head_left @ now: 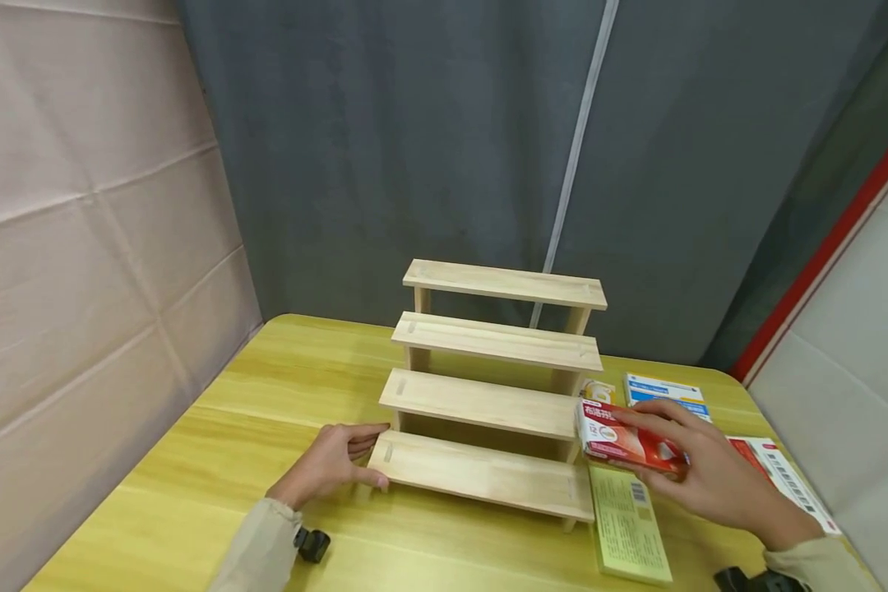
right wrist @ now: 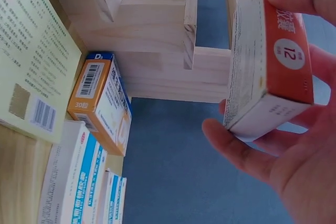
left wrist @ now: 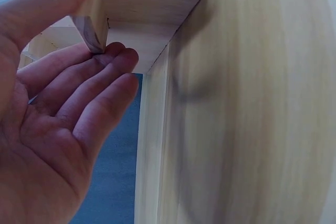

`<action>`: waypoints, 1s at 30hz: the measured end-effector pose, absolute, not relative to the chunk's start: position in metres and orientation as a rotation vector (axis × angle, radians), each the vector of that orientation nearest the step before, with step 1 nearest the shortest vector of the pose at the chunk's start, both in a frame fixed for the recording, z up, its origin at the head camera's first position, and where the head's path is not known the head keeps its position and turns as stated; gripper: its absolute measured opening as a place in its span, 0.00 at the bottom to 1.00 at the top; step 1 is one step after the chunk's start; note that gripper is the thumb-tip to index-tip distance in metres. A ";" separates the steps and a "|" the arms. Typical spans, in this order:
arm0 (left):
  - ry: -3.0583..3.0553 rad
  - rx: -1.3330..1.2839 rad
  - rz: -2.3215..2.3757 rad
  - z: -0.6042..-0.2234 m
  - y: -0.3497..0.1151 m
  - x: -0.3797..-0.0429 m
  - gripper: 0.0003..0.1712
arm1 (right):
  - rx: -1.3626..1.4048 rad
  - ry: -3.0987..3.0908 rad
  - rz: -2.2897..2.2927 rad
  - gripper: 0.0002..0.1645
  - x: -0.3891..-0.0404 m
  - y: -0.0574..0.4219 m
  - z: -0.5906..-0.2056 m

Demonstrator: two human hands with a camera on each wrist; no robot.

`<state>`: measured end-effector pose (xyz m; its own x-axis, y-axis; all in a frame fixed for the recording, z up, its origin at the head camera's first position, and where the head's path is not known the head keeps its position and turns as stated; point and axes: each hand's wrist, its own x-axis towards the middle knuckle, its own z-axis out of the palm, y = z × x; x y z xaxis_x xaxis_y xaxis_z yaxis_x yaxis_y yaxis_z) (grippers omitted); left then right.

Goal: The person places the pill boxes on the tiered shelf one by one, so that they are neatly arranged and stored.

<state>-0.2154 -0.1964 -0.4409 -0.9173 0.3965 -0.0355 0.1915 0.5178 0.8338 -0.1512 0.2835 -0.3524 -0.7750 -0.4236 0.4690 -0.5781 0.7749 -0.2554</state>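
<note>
A four-tier wooden step stand (head_left: 481, 473) stands on the table. My left hand (head_left: 336, 462) holds the left end of its lowest tier, thumb at the front edge and fingers toward the back. In the left wrist view, the fingertips (left wrist: 126, 59) lie right at the plank's edge. My right hand (head_left: 699, 464) grips a red-and-white medicine box (head_left: 629, 436), tilted and raised beside the stand's right side. The right wrist view shows thumb and fingers on opposite sides of this box (right wrist: 270, 72), whose printed label reads 12.
A pale yellow-green box (head_left: 629, 522) lies flat right of the stand. Behind it are an orange-and-white box (right wrist: 100, 103) and blue-and-white boxes (head_left: 666, 390). A red-and-white box (head_left: 788, 481) lies at the table's right edge. A grey curtain (head_left: 385, 164) hangs behind.
</note>
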 end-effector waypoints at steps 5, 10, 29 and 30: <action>2.529 0.507 1.357 -0.442 -0.197 -0.215 0.52 | 0.770 -2.610 0.516 0.43 -0.157 0.277 -0.346; 2.529 0.513 1.367 -0.444 -0.198 -0.215 0.52 | 0.808 -2.614 0.448 0.43 -0.165 0.269 -0.336; 2.523 0.525 1.367 -0.443 -0.198 -0.218 0.51 | 0.869 -2.667 0.306 0.40 -0.177 0.259 -0.315; 2.521 0.525 1.369 -0.442 -0.198 -0.218 0.51 | 0.861 -2.678 0.303 0.40 -0.178 0.258 -0.314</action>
<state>-0.2176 -0.1980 -0.4424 -0.9107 0.4122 -0.0262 0.2025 0.5009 0.8415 -0.1777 0.2581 -0.3141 -0.7707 -0.5292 0.3549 -0.5951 0.7969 -0.1041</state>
